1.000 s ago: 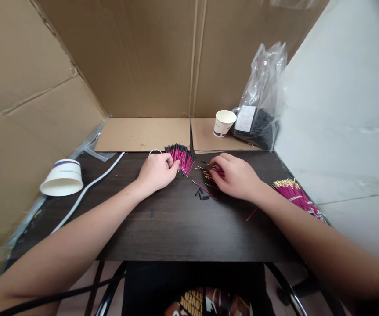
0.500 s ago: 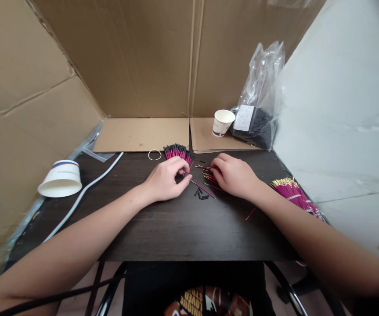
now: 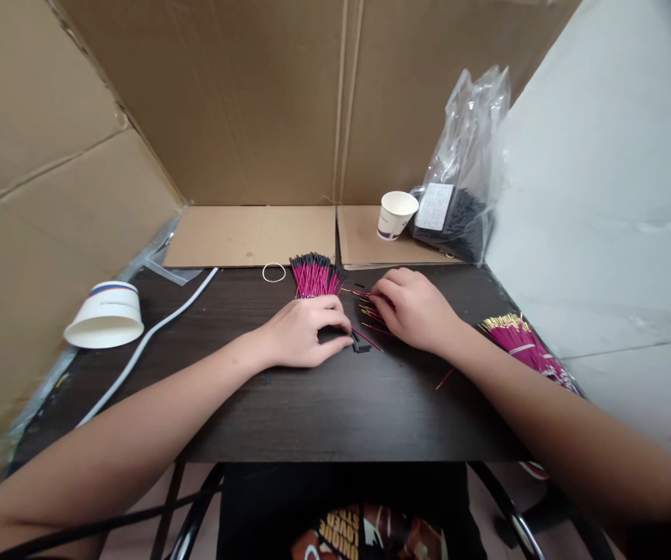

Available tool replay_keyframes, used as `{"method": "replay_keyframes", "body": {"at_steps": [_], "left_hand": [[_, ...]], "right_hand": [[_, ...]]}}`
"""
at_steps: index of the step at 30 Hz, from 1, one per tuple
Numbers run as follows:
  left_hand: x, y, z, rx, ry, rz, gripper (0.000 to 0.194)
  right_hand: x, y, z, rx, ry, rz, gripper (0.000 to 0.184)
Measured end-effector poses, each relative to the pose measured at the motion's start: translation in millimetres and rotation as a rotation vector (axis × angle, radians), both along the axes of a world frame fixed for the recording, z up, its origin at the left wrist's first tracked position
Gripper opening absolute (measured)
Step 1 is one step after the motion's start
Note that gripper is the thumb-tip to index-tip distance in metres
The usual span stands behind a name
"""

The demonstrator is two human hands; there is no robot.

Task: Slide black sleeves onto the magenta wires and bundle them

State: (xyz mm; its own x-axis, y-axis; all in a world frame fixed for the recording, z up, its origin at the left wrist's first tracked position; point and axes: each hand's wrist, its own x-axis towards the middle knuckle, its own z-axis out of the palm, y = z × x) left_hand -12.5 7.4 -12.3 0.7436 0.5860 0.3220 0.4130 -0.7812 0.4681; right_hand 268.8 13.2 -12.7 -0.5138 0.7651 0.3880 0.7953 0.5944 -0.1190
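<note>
I see my left hand [image 3: 305, 334] curled, fingertips on small black sleeves [image 3: 360, 346] mid-desk [image 3: 312, 412], and my right hand [image 3: 417, 311] loosely pinching thin, light, bendy pink wires [image 3: 373, 315], which I judge best gripped mid-length.

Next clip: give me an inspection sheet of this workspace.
Surface: dark wood table.
Job's things: pink wires with black tips; loose pink wires; small black sleeves.
Clutter: overturned paper bowl, paper cup, plastic bag, rubber band, second wire bundle.
Hands: left hand fingertips at the black sleeves; right hand resting on the loose wires.
Cables: white cable.
Surroundings: cardboard walls.
</note>
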Motion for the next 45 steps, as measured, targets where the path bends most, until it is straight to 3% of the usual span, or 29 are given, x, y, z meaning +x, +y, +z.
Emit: {"method": "replay_keyframes", "body": {"at_steps": [9,17,24,28,32,35,45], "left_hand": [[0.3,0.6,-1.0,-0.022,0.013,-0.017,0.025],[5.0,-5.6,4.9,0.014,0.093,-0.01,0.021],[7.9,-7.6,6.0,-0.014,0.14,0.024,0.014],[9.2,-5.9,6.1,-0.136,-0.022,0.099,0.009],[12.6,-2.3,5.3,-0.425,-0.323,0.251,0.014],[16.2,-0.8,5.7,-0.571,-0.502,0.295,0.019],[21.2,0.8,6.8,-0.678,-0.678,0.29,0.023]], "right_hand": [[-4.5,-2.8,-1.5,-0.002,0.213,0.091,0.025],[-7.1,-5.6,-1.6,-0.037,0.348,0.083,0.013],[-7.2,-7.7,2.9,-0.076,0.391,0.109,0.019],[-6.4,-10.0,7.3,-0.073,0.446,0.121,0.024],[-5.9,-12.7,10.5,-0.038,0.516,0.129,0.024],[-6.4,-13.7,10.4,-0.029,0.518,0.157,0.024],[-7.7,-12.9,10.1,-0.022,0.489,0.163,0.022]]}}
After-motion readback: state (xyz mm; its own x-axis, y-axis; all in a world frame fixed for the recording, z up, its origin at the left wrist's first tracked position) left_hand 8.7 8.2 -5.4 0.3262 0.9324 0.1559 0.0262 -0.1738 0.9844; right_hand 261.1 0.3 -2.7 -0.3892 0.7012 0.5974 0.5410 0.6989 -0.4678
